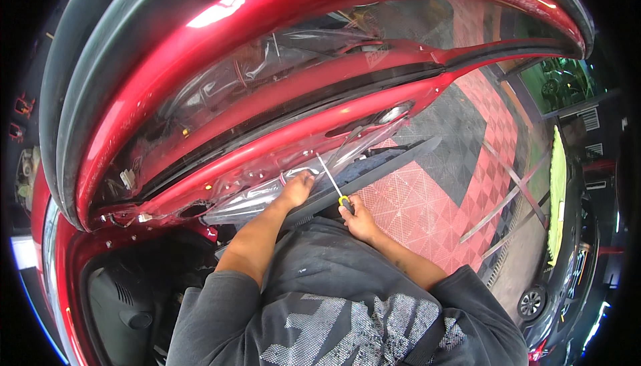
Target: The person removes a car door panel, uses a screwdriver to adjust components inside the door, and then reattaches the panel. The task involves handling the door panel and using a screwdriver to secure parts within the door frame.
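While the red car door [280, 140] curves across twelve o'clock, the right hand [358, 218] is wrapped firmly round the yellow-and-black handle of a screwdriver [332, 179], its pale shaft aimed at eleven, the tip close to the door; from where I stand I can't tell whether it touches. At ten o'clock from that fist, the left hand [298, 189] sits half curled by a clear plastic sheet [257, 196]; whether it grips anything I can't make out. A long dark panel [394, 165] slants toward two, and a lime-green cover [555, 196] shows out at three.
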Tool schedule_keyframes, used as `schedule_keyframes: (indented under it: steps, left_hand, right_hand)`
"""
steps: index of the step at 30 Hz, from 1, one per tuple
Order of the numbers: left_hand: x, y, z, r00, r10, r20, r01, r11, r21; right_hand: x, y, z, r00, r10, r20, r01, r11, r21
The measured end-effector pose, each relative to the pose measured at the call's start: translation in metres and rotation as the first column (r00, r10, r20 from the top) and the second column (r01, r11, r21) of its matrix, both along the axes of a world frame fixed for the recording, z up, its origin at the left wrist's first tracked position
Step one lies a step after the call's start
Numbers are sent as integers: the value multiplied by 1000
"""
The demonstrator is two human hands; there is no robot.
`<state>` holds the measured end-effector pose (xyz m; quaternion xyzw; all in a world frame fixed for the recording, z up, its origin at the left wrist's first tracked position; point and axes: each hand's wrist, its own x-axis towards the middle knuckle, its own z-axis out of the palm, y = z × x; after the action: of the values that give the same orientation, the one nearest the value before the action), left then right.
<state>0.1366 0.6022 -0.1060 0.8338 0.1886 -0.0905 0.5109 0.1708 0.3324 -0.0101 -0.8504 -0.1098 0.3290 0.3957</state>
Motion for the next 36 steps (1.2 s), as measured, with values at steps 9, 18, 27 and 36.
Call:
schedule_keyframes:
  steps: [9, 18, 27, 36]
  left_hand:
    - [-1, 6, 19, 997, -83, -7, 83, 996, -37]
    - [21, 56, 46, 985, -100, -142, 102, 995, 10]
    - [15, 81, 27, 981, -82, -173, 62, 991, -119]
    - [18, 46, 53, 895, 230, -382, -440, 597, -671]
  right_hand:
    - [14, -16, 21, 981, 84, 174, -76, 996, -54]
    - [5, -19, 48, 986, 70, 151, -59, 995, -77]
    - [0, -21, 64, 957, 220, 190, -210, 975, -67]
    - [3, -8, 75, 992, 121, 40, -116, 986, -118]
